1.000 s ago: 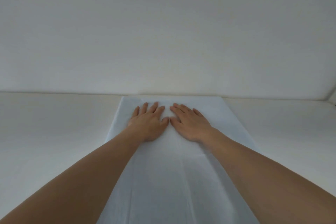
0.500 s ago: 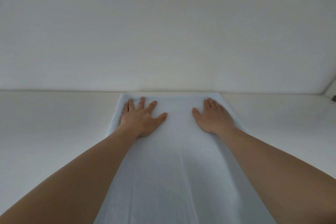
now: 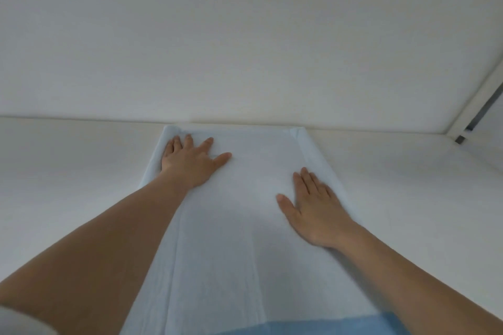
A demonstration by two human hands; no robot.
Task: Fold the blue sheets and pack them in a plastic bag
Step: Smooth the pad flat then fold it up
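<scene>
A pale blue sheet (image 3: 245,220), folded into a long strip, lies flat on the white table (image 3: 81,171) and runs from the near edge of view to the wall. My left hand (image 3: 190,163) rests palm down with fingers spread on the strip's far left corner. My right hand (image 3: 315,209) lies flat near the strip's right edge, closer to me. Neither hand grips anything. A darker blue patch (image 3: 326,326) of sheet shows at the bottom of the view. No plastic bag is in view.
A white wall (image 3: 245,35) rises right behind the strip's far end. A white frame with a dark gap (image 3: 479,114) runs diagonally at the right. White tabletop extends on both sides of the strip.
Both hands slid apart from the middle of the strip. The left went to the far left corner; the right moved to the right edge, then back toward me.
</scene>
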